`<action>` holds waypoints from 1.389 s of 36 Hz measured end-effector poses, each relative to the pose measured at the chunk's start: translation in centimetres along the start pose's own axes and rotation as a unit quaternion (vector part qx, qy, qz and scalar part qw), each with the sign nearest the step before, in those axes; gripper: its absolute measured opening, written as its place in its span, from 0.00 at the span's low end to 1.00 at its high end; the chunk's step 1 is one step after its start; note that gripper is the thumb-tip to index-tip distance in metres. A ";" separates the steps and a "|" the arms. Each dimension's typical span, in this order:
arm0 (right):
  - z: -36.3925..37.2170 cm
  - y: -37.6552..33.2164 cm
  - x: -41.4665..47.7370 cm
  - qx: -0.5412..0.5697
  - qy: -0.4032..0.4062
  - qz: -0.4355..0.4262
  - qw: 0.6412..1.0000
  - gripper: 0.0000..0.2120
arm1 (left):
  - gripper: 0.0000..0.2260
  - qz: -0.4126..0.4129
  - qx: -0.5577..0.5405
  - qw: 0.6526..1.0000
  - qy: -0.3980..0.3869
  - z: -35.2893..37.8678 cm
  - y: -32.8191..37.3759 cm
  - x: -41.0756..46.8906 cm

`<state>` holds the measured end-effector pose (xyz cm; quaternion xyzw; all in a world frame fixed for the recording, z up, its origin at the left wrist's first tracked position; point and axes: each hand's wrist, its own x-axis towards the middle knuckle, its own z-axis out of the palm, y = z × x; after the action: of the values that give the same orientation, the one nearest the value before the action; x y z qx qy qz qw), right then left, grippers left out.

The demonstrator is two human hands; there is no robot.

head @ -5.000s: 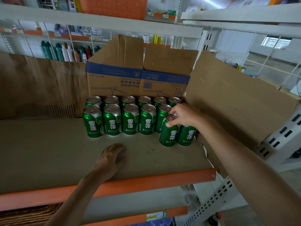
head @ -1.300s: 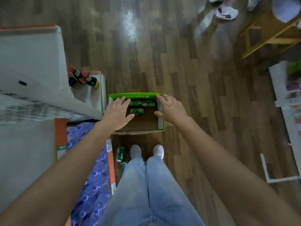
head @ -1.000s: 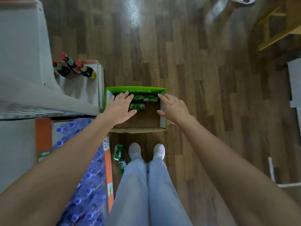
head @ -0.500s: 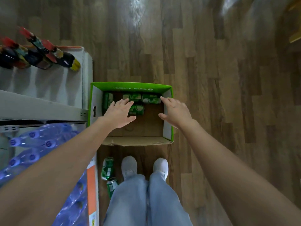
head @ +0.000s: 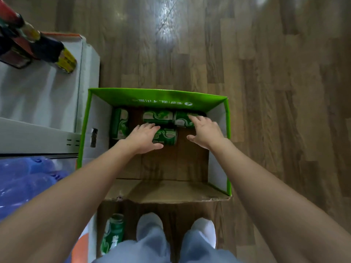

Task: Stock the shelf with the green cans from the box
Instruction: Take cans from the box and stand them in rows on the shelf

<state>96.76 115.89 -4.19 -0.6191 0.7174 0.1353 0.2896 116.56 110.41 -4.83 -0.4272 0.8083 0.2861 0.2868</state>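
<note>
Change: both hands had come down from above the rim and into the green box (head: 157, 96) on the floor; the view had closed in with them.
Meaning: a fresh pick-up looked about to start, two cans at once, though neither was gripped yet.
Bottles: dark, red-capped, on the white shelf (head: 41, 95) at far left; too blurred to count.
Water bottles (head: 24, 179): a blue pack below that shelf, number unclear.
Loose can (head: 114, 234): one plainly seen, lying on the floor beside the left shoe (head: 150, 224).
Cans in box: four, all on their sides. These were the left can (head: 119, 123), the back-middle can (head: 157, 116), the back-right can (head: 182, 120) and the front can (head: 167, 136).
Left hand (head: 142, 137): over the front can's left end, fingers (head: 147, 127) spread apart and nearly straight, not curled round it.
Right hand (head: 206, 131): fingers straight and slightly apart, tips resting on the back-right can.
Shoes: two, white.
Outlook: with four cans left, the box seemed nearly emptied; the stocked shelf was out of view.
</note>
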 end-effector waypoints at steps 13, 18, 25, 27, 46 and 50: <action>5.1 1.5 6.3 0.004 0.041 -0.019 0.999 0.36 | 0.37 0.010 -0.069 0.995 0.064 4.8 -2.9 5.3; 5.6 1.5 7.5 0.005 0.057 -0.022 0.998 0.37 | 0.40 0.019 -0.035 0.995 0.093 5.7 -2.9 6.4; 6.1 1.5 8.5 -0.033 0.110 -0.040 0.993 0.35 | 0.39 0.001 0.025 0.990 0.140 7.4 -2.1 7.0; 6.4 1.3 8.7 -0.039 0.099 -0.041 0.993 0.36 | 0.39 0.006 0.030 0.989 0.148 7.9 -1.9 7.3; 6.4 2.4 9.3 0.014 0.000 -0.057 0.998 0.43 | 0.37 0.065 -0.018 0.995 0.078 7.4 -3.5 8.0; 6.0 2.8 8.7 -0.001 -0.004 -0.071 0.997 0.43 | 0.37 0.072 -0.029 0.995 0.070 7.1 -3.8 7.5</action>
<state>95.00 112.72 -14.46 -0.6678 0.6704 0.1176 0.3011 117.88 109.67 -15.69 -0.3947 0.8465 0.2987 0.1960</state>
